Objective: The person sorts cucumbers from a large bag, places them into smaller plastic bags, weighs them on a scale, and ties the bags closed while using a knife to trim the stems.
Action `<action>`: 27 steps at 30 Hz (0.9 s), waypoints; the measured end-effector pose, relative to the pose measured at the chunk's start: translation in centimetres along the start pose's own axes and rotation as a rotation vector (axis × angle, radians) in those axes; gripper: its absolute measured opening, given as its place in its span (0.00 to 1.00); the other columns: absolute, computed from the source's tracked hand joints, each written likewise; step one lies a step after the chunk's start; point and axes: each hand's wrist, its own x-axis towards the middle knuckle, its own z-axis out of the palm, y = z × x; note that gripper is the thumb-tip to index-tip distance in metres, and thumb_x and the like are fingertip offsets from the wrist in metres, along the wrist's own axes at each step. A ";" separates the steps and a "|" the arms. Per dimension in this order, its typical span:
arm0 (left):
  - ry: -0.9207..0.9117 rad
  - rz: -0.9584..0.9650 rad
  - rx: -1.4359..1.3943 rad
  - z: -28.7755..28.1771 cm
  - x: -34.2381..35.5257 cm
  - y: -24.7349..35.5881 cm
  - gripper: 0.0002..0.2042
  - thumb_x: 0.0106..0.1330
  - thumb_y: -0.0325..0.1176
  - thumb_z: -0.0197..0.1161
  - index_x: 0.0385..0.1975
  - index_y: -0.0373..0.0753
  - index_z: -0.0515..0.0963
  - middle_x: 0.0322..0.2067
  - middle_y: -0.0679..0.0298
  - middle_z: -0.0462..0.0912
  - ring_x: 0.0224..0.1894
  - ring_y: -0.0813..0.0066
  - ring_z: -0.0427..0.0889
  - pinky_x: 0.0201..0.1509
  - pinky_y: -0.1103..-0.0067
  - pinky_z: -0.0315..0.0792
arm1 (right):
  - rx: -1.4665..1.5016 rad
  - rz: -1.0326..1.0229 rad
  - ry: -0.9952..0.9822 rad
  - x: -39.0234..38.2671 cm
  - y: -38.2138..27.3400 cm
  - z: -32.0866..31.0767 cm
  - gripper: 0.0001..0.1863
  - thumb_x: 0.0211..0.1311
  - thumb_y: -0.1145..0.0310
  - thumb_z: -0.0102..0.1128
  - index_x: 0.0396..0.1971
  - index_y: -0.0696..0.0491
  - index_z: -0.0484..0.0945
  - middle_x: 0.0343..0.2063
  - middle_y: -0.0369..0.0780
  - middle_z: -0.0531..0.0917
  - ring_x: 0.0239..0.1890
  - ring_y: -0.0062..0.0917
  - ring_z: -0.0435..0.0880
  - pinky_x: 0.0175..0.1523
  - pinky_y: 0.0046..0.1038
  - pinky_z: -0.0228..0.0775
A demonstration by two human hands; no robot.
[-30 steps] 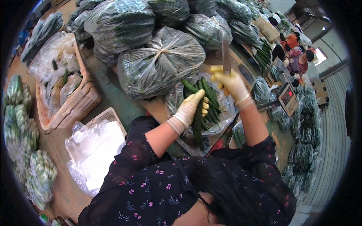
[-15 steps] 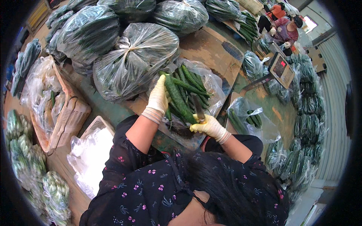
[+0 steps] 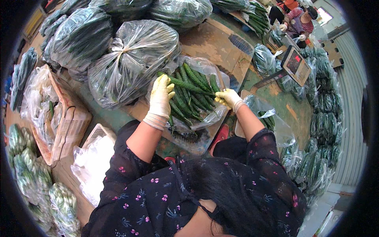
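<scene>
Cucumber: one long green cucumber (image 3: 191, 86) is lying slantwise over the heap of cucumbers (image 3: 182, 103), spanning from the left hand toward the right.
Left hand: the gloved left hand (image 3: 160, 94) is gripping the cucumber's left end, its fingers curling around it.
Right hand: the gloved right hand (image 3: 228, 98) is holding a knife (image 3: 220, 78), fingers closing around the handle; whether they are also touching the cucumber's right end, I cannot tell.
Blade: it is pointing toward the far side, standing just beside the heap's right edge.
Open bag: clear plastic (image 3: 218, 115) is spreading beneath and around the heap.
Beyond: a tied bag (image 3: 138, 55) is resting on the far left; a scale (image 3: 296, 66) is standing on the right.
Good handling: steadying the cucumber lightly probably serves best, since hard squeezing could bruise it; turning the edge away from the left fingers and the thin plastic seems wise.
</scene>
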 end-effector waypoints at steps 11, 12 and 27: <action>-0.038 -0.027 -0.049 -1.0 0.5 1.8 0.25 0.63 0.48 0.54 0.54 0.37 0.65 0.52 0.55 0.71 0.51 0.61 0.72 0.53 0.69 0.65 | -0.581 -0.205 0.248 8.3 6.3 -3.3 0.21 0.47 0.63 0.64 0.45 0.49 0.78 0.35 0.39 0.83 0.37 0.23 0.81 0.46 0.23 0.69; -0.027 -0.022 -0.079 -1.2 0.5 2.4 0.24 0.63 0.47 0.55 0.53 0.37 0.65 0.51 0.56 0.72 0.48 0.63 0.73 0.51 0.70 0.66 | -0.566 -0.243 0.241 8.1 6.3 -2.7 0.21 0.48 0.62 0.64 0.45 0.49 0.78 0.36 0.39 0.83 0.38 0.24 0.81 0.47 0.23 0.69; -0.019 0.015 -0.134 -2.7 1.0 3.3 0.24 0.63 0.45 0.54 0.53 0.36 0.65 0.49 0.55 0.73 0.45 0.63 0.74 0.48 0.70 0.68 | -0.311 -0.302 0.079 4.2 4.1 9.1 0.26 0.52 0.67 0.61 0.53 0.50 0.69 0.37 0.42 0.81 0.39 0.29 0.80 0.47 0.27 0.68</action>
